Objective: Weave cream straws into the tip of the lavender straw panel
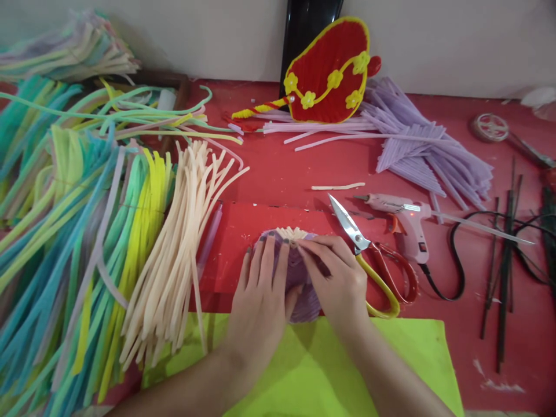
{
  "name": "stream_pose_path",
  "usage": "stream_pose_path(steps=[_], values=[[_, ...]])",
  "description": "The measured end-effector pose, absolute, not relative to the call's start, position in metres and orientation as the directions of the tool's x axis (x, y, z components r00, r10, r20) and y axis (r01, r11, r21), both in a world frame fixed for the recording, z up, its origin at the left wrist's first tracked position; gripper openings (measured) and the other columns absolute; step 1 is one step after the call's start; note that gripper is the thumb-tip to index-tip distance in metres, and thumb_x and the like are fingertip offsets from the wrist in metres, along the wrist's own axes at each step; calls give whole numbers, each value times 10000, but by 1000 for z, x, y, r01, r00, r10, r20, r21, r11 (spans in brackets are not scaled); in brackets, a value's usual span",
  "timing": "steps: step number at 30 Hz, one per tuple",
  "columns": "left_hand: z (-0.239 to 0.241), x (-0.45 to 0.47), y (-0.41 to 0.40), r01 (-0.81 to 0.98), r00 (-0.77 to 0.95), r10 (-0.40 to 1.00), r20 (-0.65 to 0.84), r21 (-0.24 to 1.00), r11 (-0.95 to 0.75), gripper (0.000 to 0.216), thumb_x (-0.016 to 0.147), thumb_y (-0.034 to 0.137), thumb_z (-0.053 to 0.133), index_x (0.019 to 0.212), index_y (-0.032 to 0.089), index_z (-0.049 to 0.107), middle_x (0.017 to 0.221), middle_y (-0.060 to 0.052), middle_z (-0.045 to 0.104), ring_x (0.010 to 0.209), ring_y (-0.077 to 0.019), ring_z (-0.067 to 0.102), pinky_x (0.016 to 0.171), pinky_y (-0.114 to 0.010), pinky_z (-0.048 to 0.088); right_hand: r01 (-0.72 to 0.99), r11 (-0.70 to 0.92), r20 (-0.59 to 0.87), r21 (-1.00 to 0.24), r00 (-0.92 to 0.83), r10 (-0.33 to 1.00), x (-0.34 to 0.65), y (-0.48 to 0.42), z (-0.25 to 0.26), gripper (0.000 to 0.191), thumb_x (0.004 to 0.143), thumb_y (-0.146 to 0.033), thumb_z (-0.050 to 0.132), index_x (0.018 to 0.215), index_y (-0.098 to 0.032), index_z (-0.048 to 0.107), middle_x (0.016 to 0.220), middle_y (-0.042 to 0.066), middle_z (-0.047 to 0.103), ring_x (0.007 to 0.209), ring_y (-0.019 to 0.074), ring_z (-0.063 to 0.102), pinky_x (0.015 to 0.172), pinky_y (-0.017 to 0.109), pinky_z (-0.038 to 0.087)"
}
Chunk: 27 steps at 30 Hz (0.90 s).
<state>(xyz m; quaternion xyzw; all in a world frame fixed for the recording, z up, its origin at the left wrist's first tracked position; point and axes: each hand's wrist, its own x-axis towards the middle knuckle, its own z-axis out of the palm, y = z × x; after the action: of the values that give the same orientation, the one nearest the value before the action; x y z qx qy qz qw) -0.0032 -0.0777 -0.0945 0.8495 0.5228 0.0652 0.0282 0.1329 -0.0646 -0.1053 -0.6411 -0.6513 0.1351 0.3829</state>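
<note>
A purple piece made of pipe cleaners (pixel 299 310), with cream pipe-cleaner strips (pixel 290 233) along its top edge, lies on a red board. My left hand (pixel 260 284) rests flat across its left side, fingers stretched out and pressing down. My right hand (pixel 336 275) is pinched at the cream strips; its fingertips hide most of the short cream pipe cleaner they grip. Just right of that hand lie scissors (pixel 358 240) with one yellow and one red handle, blades apart. Beyond them is a pink glue gun (pixel 406 217), its red light lit and a glue stick in its back.
Bundles of cream (pixel 174 249) and coloured pipe cleaners (pixel 82 231) crowd the left. Purple pipe cleaners (pixel 417 139) and a red fan-shaped piece (pixel 330 75) lie at the back. Dark stems (pixel 504 278) are at right, a lime-green sheet (pixel 321 370) in front.
</note>
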Motion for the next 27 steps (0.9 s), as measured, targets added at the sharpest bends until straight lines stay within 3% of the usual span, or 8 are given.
stream_pose_path(steps=[27], values=[[-95,-4,-77,884,462,886,43,63,-464,489,947,317,298,1345,80,455,1417,-146,452,1287,-334,438,1023,-546,395,708,74,229,-703,127,965,131,-61,-106,207,839,-143,574,990,-242,675,925,26,628,854,144,622,812,293,542]])
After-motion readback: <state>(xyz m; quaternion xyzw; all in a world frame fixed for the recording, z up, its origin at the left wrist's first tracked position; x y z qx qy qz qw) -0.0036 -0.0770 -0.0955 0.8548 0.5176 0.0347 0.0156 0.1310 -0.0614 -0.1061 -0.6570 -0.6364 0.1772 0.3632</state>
